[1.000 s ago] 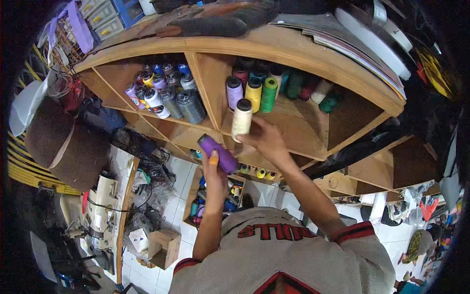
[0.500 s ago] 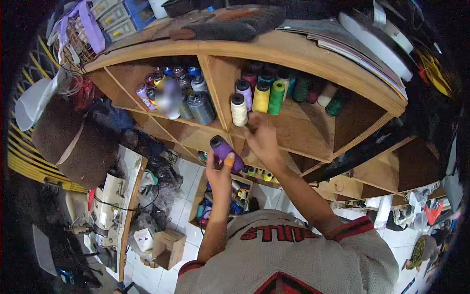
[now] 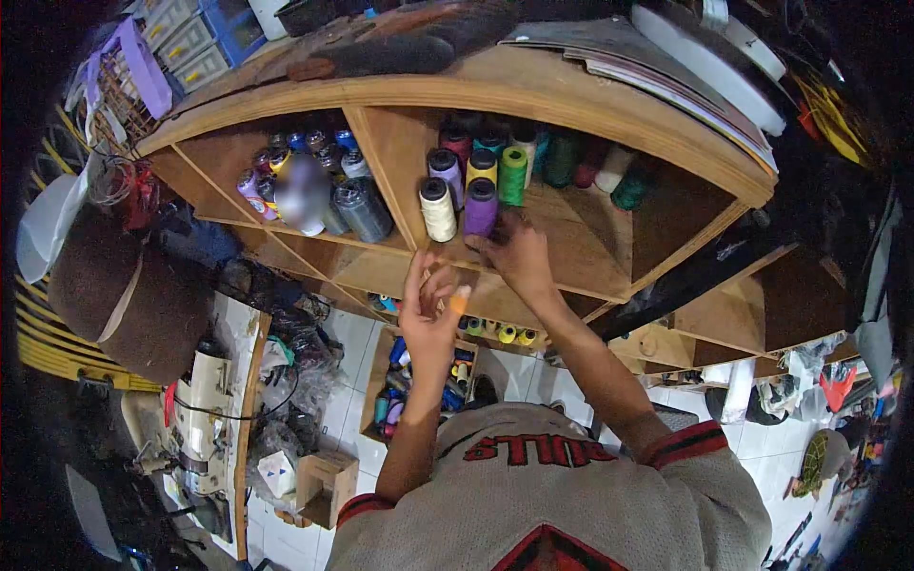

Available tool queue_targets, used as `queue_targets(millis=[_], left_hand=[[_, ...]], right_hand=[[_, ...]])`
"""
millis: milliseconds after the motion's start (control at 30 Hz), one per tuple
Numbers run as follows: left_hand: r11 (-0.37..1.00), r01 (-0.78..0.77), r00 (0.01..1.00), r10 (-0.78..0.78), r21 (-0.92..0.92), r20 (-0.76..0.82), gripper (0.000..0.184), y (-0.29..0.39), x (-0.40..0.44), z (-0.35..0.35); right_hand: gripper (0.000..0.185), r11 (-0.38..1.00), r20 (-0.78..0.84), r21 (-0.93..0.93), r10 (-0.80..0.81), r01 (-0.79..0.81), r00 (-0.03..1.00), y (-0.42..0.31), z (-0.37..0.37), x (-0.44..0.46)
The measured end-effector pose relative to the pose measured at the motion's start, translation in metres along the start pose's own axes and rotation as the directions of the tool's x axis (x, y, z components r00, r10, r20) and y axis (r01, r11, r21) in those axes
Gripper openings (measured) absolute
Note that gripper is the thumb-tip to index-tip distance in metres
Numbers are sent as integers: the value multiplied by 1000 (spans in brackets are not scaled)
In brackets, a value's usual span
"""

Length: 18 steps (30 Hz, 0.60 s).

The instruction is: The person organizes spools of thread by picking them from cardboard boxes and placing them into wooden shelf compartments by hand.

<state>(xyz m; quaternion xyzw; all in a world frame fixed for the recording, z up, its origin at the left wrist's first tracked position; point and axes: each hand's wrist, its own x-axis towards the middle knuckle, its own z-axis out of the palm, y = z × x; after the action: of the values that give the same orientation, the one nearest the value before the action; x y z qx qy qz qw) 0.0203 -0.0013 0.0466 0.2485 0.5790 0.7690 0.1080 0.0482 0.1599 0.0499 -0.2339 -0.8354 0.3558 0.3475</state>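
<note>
Shelf [image 3: 476, 88] divided by board [image 3: 386, 176]. Right bay [image 3: 576, 240]: cream spool [image 3: 439, 213] and purple spool [image 3: 481, 211] stood at front, lilac spool [image 3: 444, 169], yellow spool [image 3: 482, 169], green spool [image 3: 512, 178] ranged behind. Left bay [image 3: 214, 169]: grey spools [image 3: 363, 213] packed. Box [image 3: 380, 364] set on tiled floor [image 3: 350, 335].

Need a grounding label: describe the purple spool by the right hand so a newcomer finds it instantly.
Start at the wooden shelf, in the upper compartment right of the upright divider. At the front, the purple spool stands right of the cream spool, by the right hand. Its deep purple sets it apart from the cream, the yellow spool behind and the paler lilac spool.
</note>
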Motion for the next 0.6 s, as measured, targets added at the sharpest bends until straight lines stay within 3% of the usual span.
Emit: queue_targets(millis=[67,167,233,300,400,433,500,533,567,600], left_hand=[[995,79,996,-81,-56,-41,63,4,-8,-2],[996,75,995,-78,-41,-62,47,-11,-17,-14],[994,93,996,-94,-59,-10,31,-11,-24,-18],[990,127,982,-134,58,131,27,-11,-33,-16],[973,199,928,-226,117,296,22,-10,-43,-4],[965,234,900,-261,118,348,21,-11,-44,1],[960,263,884,-279,94,375,20,-21,-47,7],[955,283,874,-293,85,388,19,-25,-50,10],[958,258,880,-287,128,378,19,-24,-51,13],[959,263,876,-284,106,391,19,-27,-54,14]], right_hand=[[43,985,-150,-88,-159,147,976,14,17,0],[46,992,-252,-37,-127,122,959,3,22,-1],[47,999,-144,46,28,-21,989,-2,20,-1],[44,986,38,80,147,-149,988,-15,3,-2],[39,993,9,103,-50,49,999,0,-11,-15],[33,972,-41,234,-22,31,999,9,-13,-27],[30,927,143,350,90,-135,986,11,-45,-55],[27,935,376,195,209,-297,903,3,-70,-67],[24,910,567,7,338,-415,751,2,-94,-79],[19,876,779,20,288,-481,558,13,-112,-96]])
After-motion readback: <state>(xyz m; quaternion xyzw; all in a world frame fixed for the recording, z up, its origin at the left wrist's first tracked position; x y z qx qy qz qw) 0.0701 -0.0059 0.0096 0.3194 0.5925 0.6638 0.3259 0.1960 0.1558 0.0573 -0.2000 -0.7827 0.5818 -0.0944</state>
